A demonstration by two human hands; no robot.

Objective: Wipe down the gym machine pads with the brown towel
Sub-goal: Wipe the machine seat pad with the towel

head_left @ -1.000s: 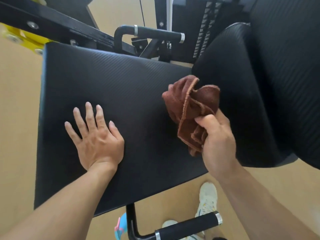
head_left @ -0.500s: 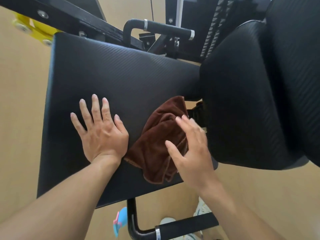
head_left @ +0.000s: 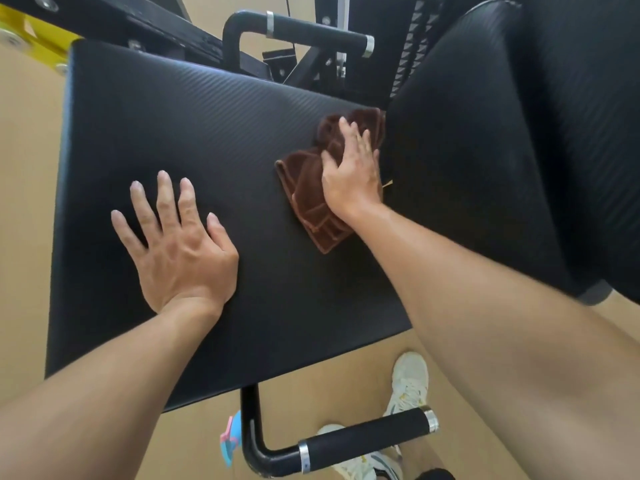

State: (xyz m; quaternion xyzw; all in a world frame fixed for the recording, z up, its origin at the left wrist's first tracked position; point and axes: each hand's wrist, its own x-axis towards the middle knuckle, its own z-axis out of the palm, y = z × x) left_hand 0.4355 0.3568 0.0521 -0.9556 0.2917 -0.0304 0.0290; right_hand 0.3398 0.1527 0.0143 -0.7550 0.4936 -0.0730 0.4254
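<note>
Black pad (head_left: pixel 207 133) bears brown towel (head_left: pixel 308 188), both hands.

Bright, even light. Soft sheen on black pad (head_left: pixel 194 133). Faint shadow beside left hand (head_left: pixel 180 247). Wide-angle bending at edges; forearms slightly blurred.

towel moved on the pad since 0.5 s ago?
Yes. The towel slid up the flat pad from its near edge toward the far right corner.

Premises: a gym. Evidence: black padded seat pad (head_left: pixel 207 140) and back pad (head_left: pixel 485 150) on a steel frame, foam-grip handles (head_left: pixel 363 441), a weight stack (head_left: pixel 412 46) behind, tan floor (head_left: pixel 27 140)
</note>
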